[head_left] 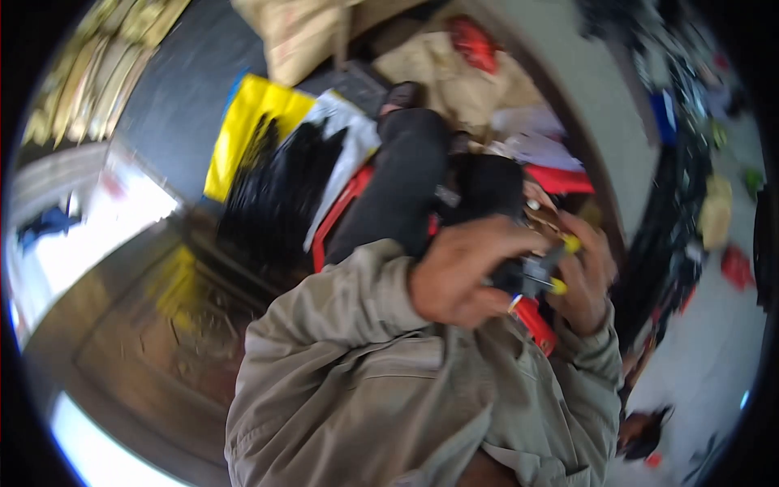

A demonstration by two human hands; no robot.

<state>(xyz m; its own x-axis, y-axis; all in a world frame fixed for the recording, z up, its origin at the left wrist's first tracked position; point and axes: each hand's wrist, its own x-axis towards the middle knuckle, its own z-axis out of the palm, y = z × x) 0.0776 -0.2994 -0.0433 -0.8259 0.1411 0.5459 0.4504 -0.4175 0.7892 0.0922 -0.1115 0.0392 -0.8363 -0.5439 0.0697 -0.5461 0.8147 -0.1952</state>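
Observation:
My left hand [462, 272] is closed at chest height, thumb and fingers round a small dark grey device [531, 274]. My right hand [588, 272] curls round the device's other side, so both hands grip it together. Two bright yellow ends [571, 243] stick out beside my right fingers. Below the device hangs a red handle-like part [535, 326], between my palms and my shirt. A brownish piece [542, 213] shows just beyond my fingers; motion blur hides what it is. The device's exact kind cannot be made out.
Beside my dark-trousered legs, a pile of thin black strips [280, 183] lies on yellow [264, 109] and white sheets. A red edge [339, 217] runs alongside. Brown sacking [434, 73] with a red packet [472, 45] lies ahead. A wooden panelled surface [162, 325] stands left; clutter lines the right.

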